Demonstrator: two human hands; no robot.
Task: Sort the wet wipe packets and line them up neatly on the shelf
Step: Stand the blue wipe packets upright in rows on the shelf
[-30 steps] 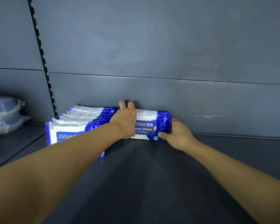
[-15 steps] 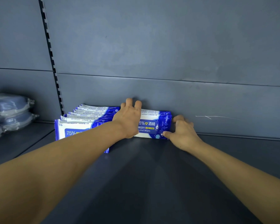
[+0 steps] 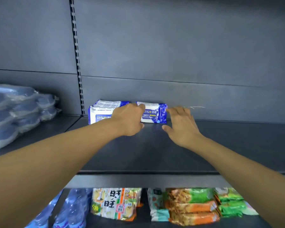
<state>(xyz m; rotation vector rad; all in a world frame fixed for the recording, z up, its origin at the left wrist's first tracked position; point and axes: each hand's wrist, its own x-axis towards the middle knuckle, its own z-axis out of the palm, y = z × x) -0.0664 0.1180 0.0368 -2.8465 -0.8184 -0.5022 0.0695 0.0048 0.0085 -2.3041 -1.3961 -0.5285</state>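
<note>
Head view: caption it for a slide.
Both hands open at a wipe packet standing beside the row on the shelf.

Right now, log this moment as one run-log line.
left hand: open, in front of packet row | right hand: open, off single packet | packets upright against back wall | shelf

Both hands, left hand (image 3: pixel 130 120) and right hand (image 3: pixel 182 125), spread beside the upright packet (image 3: pixel 155 113), seemingly not touching.
</note>
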